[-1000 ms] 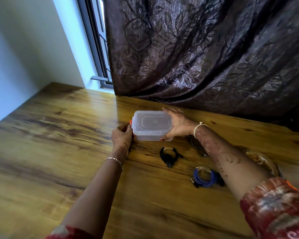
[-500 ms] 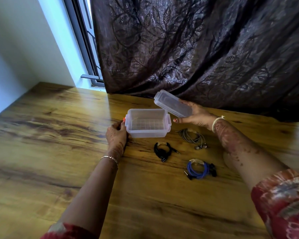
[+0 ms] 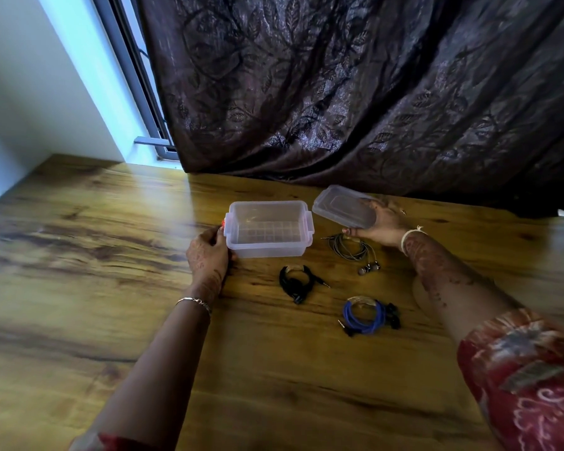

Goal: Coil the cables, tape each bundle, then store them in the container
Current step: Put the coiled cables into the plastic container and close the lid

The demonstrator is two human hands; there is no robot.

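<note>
A clear plastic container [image 3: 267, 247] stands uncovered on the wooden table [image 3: 79, 255], nothing inside it. My left hand [image 3: 209, 255] grips its left end. My right hand [image 3: 383, 226] holds the clear lid [image 3: 342, 206] tilted, just right of the container. Three coiled bundles lie in front: a grey earphone cable [image 3: 352, 250] under my right hand, a black cable [image 3: 297, 283] in the middle, and a blue cable [image 3: 365, 315] nearest me, with tape on it.
A dark patterned curtain [image 3: 372, 92] hangs along the table's far edge. A window frame [image 3: 137, 92] and white wall stand at the back left. Bare wood stretches to the left and toward me.
My right hand lifted the lid off the container and carried it to the right, lowering it a little. My left hand stayed on the container's left end.
</note>
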